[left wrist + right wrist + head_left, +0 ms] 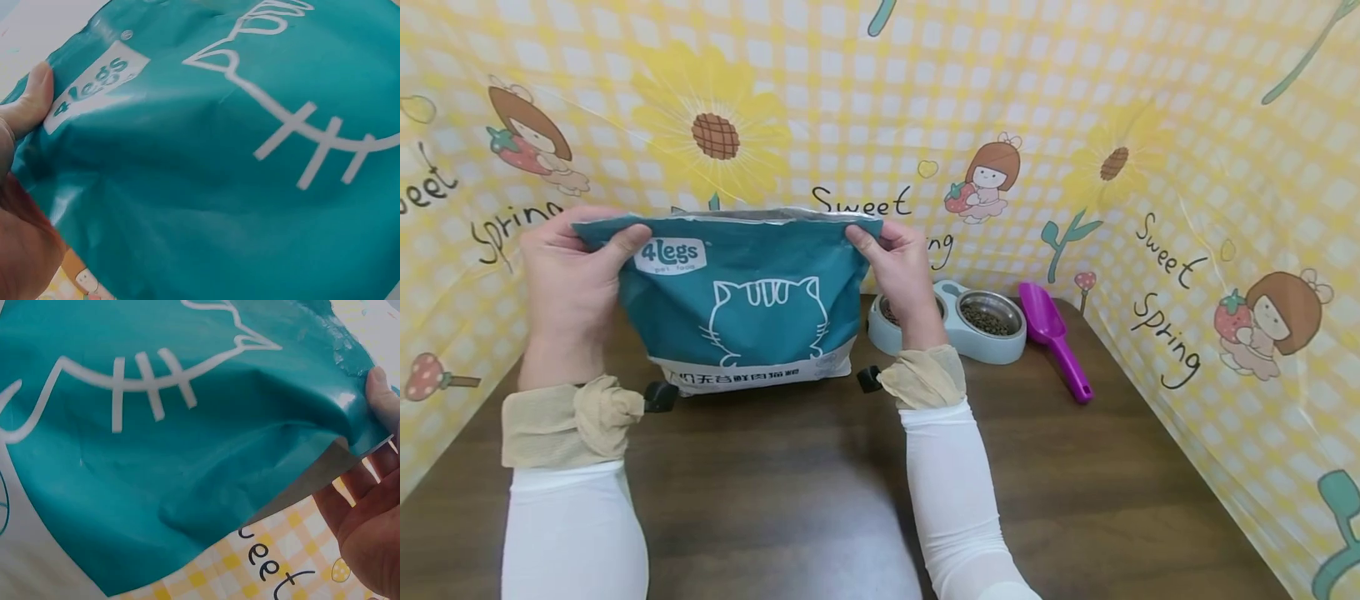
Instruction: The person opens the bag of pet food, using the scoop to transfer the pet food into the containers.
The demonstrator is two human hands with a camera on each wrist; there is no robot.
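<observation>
A teal pet food bag with a white cat outline stands upright at the left of the table, its top edge spread between both hands. My left hand pinches the bag's upper left corner, thumb on the front face. At the upper right corner my right hand does the same, thumb in front and fingers behind. The left wrist view shows the left thumb beside the white logo. In the right wrist view the right hand has its fingers behind the bag's edge. What is inside the bag is hidden.
Right of the bag is a pale blue double pet bowl with brown kibble in its metal dishes; my right hand partly covers it. Beside it lies a purple scoop. A patterned yellow cloth walls the wooden table behind and on both sides.
</observation>
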